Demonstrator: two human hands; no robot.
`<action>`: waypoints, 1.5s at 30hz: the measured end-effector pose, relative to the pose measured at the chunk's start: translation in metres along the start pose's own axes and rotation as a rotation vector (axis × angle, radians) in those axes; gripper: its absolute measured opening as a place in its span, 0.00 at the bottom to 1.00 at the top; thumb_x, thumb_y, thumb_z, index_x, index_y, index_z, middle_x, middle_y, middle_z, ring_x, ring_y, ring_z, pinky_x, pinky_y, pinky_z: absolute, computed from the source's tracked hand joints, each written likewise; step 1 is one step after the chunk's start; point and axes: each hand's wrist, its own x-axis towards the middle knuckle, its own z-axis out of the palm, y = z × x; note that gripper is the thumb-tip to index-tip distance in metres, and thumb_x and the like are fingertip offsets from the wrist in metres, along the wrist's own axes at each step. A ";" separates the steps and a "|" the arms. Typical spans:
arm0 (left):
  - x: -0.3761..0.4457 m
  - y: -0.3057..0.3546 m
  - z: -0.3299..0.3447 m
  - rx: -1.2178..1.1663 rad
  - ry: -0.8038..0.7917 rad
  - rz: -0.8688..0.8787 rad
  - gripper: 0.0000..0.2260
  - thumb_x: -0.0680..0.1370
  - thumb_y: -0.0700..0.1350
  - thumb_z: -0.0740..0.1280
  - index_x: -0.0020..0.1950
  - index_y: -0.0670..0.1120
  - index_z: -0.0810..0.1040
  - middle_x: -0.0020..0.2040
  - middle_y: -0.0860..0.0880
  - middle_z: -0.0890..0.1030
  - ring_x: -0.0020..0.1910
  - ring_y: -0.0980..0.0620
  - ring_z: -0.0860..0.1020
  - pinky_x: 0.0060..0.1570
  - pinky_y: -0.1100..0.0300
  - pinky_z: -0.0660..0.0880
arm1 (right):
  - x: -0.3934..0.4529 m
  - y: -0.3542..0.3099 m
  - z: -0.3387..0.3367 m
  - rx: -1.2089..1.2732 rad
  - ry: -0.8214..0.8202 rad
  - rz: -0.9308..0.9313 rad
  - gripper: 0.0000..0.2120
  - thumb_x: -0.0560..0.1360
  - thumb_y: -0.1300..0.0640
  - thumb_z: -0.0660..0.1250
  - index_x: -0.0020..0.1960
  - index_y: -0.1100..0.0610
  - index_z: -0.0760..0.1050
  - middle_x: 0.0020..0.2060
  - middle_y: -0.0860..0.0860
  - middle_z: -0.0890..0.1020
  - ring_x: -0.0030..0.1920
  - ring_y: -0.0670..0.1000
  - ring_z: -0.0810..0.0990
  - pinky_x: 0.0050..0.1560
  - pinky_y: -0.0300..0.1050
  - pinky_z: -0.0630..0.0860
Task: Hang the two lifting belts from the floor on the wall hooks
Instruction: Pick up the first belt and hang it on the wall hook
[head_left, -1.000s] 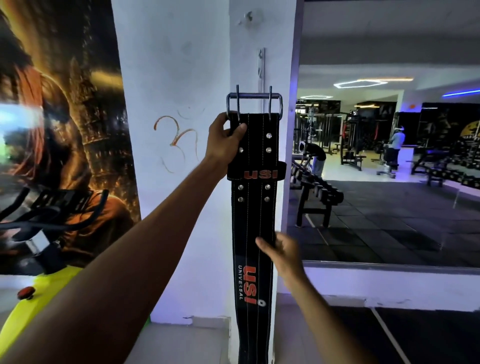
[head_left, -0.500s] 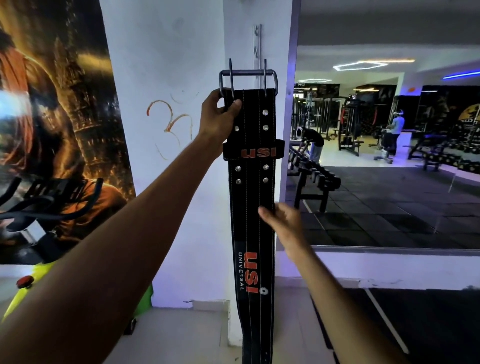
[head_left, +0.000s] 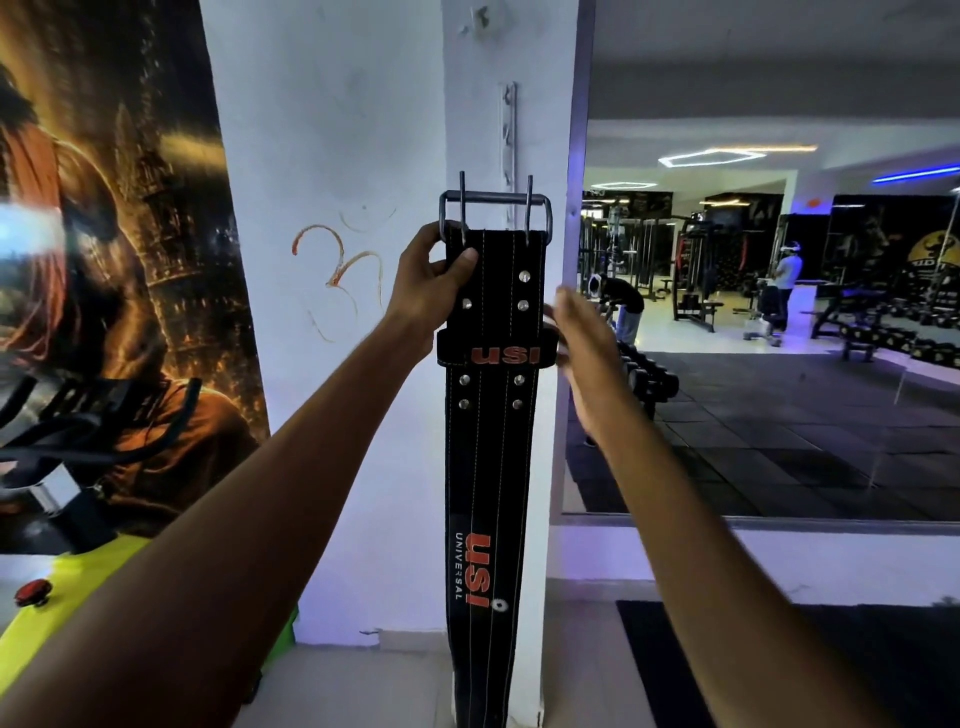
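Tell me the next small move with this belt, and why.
Probably raise the belt a little and ease its buckle onto the hook rail. The left hand grips the top edge; the buckle sits just below the rail, not yet hooked; the right hand is open beside it.

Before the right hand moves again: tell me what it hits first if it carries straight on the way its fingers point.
The right hand points up and leftward at the belt's right edge near the keeper loop, so that likely comes first. It is blurred and depth is unclear; it may already touch.
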 end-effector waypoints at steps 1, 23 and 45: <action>-0.001 -0.002 0.001 -0.009 -0.017 0.007 0.08 0.82 0.38 0.65 0.58 0.48 0.74 0.36 0.49 0.81 0.29 0.56 0.79 0.31 0.61 0.76 | 0.014 -0.019 0.007 -0.038 -0.006 -0.019 0.27 0.77 0.42 0.66 0.72 0.53 0.69 0.58 0.47 0.80 0.58 0.44 0.79 0.61 0.45 0.74; -0.200 -0.217 -0.032 0.290 -0.417 -0.394 0.04 0.72 0.41 0.76 0.43 0.49 0.86 0.42 0.52 0.88 0.43 0.55 0.85 0.47 0.55 0.83 | 0.045 -0.044 0.031 0.022 0.173 -0.169 0.05 0.76 0.59 0.70 0.49 0.50 0.78 0.36 0.48 0.82 0.32 0.45 0.76 0.24 0.37 0.70; -0.151 -0.158 -0.024 0.061 -0.042 -0.163 0.18 0.81 0.56 0.56 0.67 0.51 0.72 0.49 0.52 0.83 0.47 0.54 0.83 0.47 0.58 0.80 | 0.036 -0.011 0.026 0.030 0.191 -0.103 0.10 0.77 0.63 0.69 0.57 0.57 0.78 0.37 0.46 0.81 0.30 0.38 0.77 0.25 0.32 0.73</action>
